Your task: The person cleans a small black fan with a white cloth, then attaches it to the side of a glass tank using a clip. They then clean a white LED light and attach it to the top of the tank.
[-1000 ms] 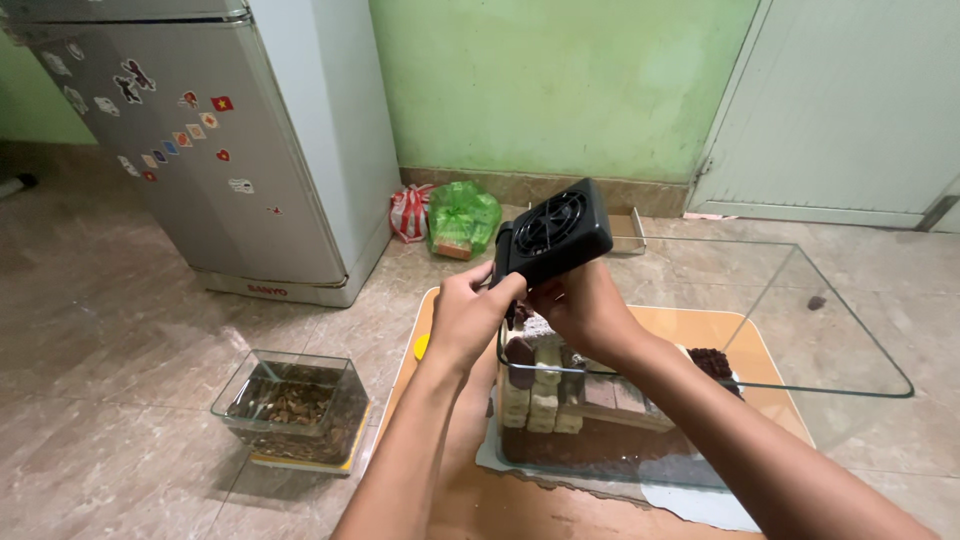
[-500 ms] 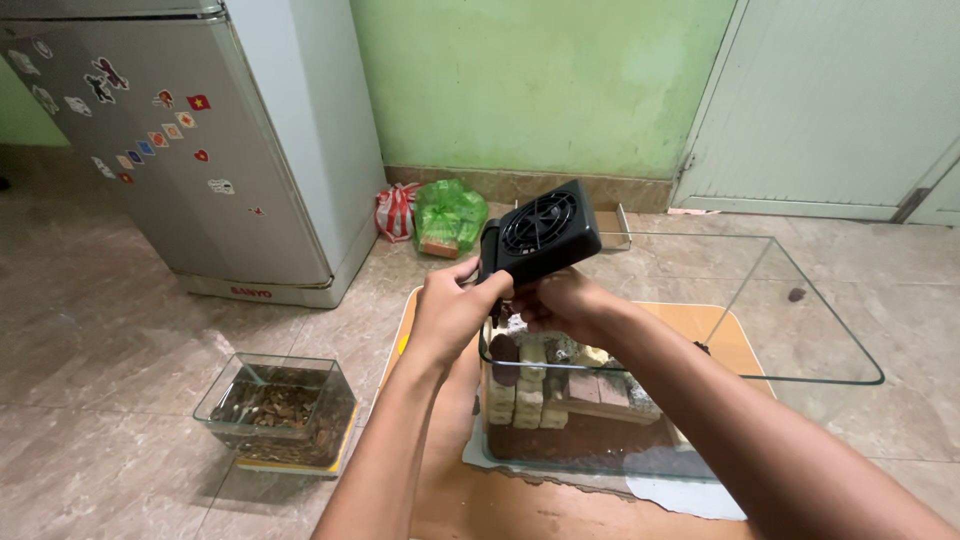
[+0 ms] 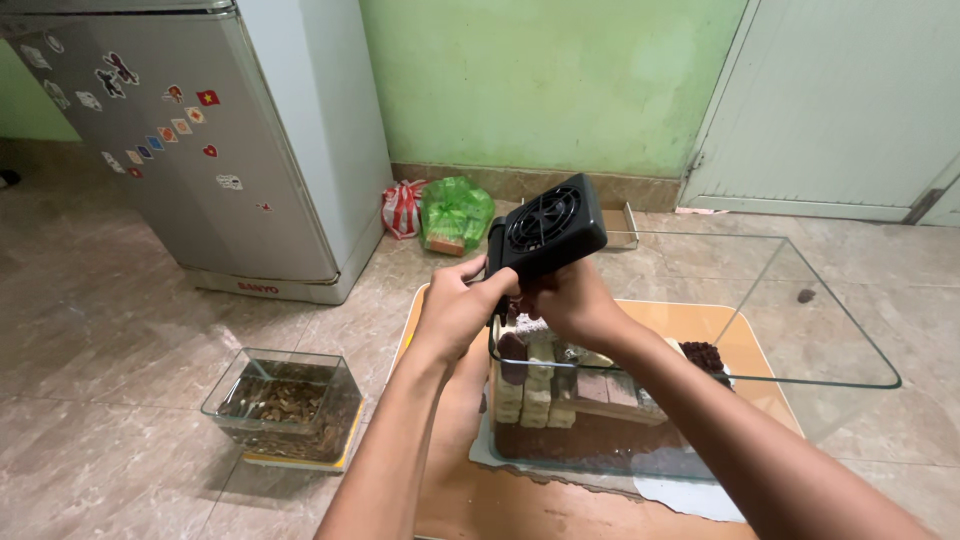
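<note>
Both hands are gripping the black fan unit (image 3: 545,232), and that grip is what matters here. The left hand (image 3: 455,305) is closing on the near lower corner with the thumb pressing up against the casing, while the right hand (image 3: 572,300) is cupping the underside, fingers curled tight around the part below the round grille. Between them the fan is being held in the air, tilted, grille facing up and towards the person, just above the near left corner of the large glass tank (image 3: 690,380).

From where I'm standing, doing this well is looking like a matter of keeping fingers off the grille and keeping the weight in the right hand so the left can steer. The glass rim is thin and sitting directly below, so any lowering is wanting to be slow and square.

Inside the tank, stacked bricks (image 3: 540,385) are rising close under the hands. The tank is resting on an orange board (image 3: 440,490), with a small glass tank (image 3: 285,405) of gravel on the floor to the left.
</note>
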